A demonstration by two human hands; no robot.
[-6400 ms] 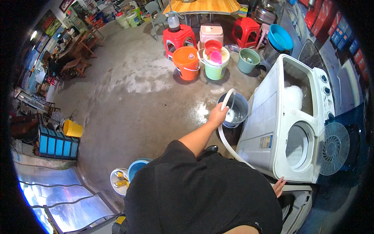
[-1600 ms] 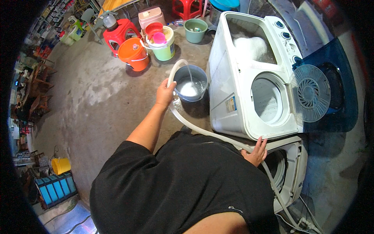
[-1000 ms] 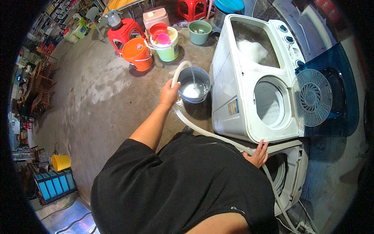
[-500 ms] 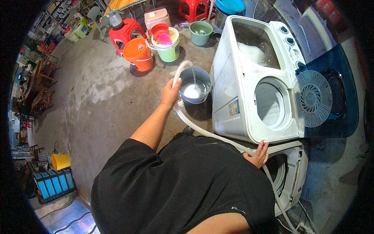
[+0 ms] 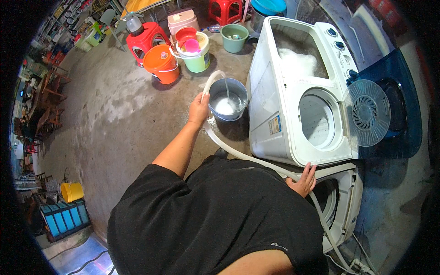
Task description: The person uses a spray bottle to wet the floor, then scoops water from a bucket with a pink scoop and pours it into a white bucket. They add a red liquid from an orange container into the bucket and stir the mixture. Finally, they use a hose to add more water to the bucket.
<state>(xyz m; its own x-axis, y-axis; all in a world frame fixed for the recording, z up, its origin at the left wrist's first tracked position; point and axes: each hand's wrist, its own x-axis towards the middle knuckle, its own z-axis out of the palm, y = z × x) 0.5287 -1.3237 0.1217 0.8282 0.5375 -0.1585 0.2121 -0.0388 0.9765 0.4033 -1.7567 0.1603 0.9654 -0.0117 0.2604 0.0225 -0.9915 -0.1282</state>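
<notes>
My left hand is closed round a whitish hose near its bent end, which arches over the rim of a grey-blue bucket. Water runs from the hose into the bucket, where white froth floats. My right hand lies with its fingers stretched out at the corner of a white machine with a round opening; the hose passes by its palm. Right beside the bucket stands a white twin-tub washing machine, its lids raised. White suds fill part of its larger tub; the round spin tub shows its perforated wall.
Beyond the bucket stand an orange lidded bucket, a pale green bucket with red and pink containers on it, a green basin and red stools. A yellow bucket and blue rack are at the left.
The suds in the larger tub have shifted and spread. Water keeps running from the hose into the bucket; both hands hold nearly the same places.
</notes>
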